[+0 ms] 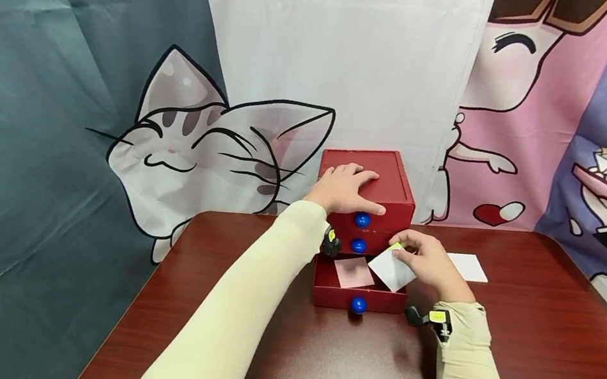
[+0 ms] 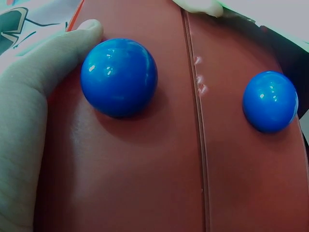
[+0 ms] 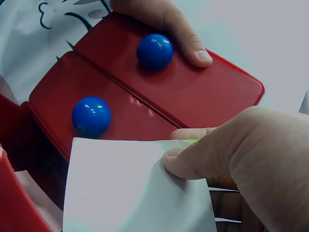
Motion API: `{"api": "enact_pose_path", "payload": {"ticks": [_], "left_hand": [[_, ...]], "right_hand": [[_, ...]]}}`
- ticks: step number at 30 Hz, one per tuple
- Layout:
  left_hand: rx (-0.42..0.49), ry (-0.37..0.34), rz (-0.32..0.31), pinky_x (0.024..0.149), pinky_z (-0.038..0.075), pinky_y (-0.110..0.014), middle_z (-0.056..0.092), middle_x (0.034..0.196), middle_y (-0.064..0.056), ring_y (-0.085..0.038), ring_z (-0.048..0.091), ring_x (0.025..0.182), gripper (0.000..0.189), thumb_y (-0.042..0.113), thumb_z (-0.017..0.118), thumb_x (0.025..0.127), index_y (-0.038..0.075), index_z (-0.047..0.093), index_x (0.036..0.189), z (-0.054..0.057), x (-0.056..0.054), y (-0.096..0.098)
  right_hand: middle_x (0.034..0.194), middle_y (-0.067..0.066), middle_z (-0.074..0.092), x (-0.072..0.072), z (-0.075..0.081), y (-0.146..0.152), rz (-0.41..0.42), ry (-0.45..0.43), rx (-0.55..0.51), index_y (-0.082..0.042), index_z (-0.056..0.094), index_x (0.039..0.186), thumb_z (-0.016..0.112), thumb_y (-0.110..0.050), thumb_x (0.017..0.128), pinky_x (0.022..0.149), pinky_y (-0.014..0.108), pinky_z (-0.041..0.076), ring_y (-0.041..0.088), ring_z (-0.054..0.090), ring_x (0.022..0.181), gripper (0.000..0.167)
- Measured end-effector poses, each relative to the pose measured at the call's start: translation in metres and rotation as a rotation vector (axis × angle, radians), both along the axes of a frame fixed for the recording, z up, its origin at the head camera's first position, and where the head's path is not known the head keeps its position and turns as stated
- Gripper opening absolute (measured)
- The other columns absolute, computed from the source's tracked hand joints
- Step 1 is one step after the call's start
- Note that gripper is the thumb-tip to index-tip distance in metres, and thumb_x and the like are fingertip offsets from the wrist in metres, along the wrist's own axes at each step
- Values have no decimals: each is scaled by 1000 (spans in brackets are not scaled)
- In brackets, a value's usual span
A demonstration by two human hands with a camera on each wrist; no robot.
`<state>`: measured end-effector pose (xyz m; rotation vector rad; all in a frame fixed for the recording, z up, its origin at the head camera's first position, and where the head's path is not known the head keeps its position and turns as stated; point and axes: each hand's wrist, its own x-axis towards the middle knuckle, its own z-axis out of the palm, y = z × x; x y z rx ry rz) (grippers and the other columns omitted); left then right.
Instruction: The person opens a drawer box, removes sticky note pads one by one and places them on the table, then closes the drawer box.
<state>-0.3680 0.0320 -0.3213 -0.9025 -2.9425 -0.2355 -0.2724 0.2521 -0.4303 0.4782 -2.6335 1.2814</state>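
Note:
A red drawer box (image 1: 399, 219) with blue ball knobs stands at the back of the table. Its bottom drawer (image 1: 324, 294) is pulled out, with a pink paper square (image 1: 352, 273) lying inside. My left hand (image 1: 345, 189) rests on the box's top, fingers spread, the thumb over the front edge beside the top knob (image 2: 119, 77). Between thumb and fingers, my right hand (image 1: 426, 262) pinches a white paper square (image 3: 120, 186) by one corner. Some yellow-green shows at that corner. The paper tilts over the right part of the drawer.
A white paper stack (image 1: 468, 268) lies on the table to the right of the box. The brown tabletop (image 1: 348, 370) stretches toward me. Behind it hangs a cloth backdrop (image 1: 335, 45) with cartoon figures.

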Motion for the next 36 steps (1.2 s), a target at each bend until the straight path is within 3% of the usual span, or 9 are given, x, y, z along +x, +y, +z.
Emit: {"api": "enact_pose_path", "payload": {"ticks": [10, 22, 36], "left_hand": [[4, -4, 0, 121, 18, -53, 34, 159, -2, -20, 28, 146, 87, 79, 57, 82, 35, 38, 155, 1, 1, 0], [-3, 1, 3, 121, 20, -51, 33, 159, -1, -20, 28, 145, 88, 78, 57, 82, 36, 37, 156, -1, 0, 1], [2, -1, 2, 121, 18, -51, 33, 159, -2, -20, 27, 146, 88, 79, 57, 82, 36, 37, 156, -1, 0, 0]], "right_hand": [[90, 12, 65, 8, 6, 13, -84, 37, -53, -3, 69, 108, 70, -5, 93, 63, 27, 47, 24, 54, 79, 15], [87, 13, 68, 10, 0, 34, -185, 122, -120, 0, 69, 106, 69, -3, 93, 57, 24, 48, 9, 56, 70, 13], [97, 22, 68, 7, -15, 51, -339, -12, -16, 2, 68, 105, 62, -9, 97, 65, 33, 47, 27, 59, 80, 15]]}}
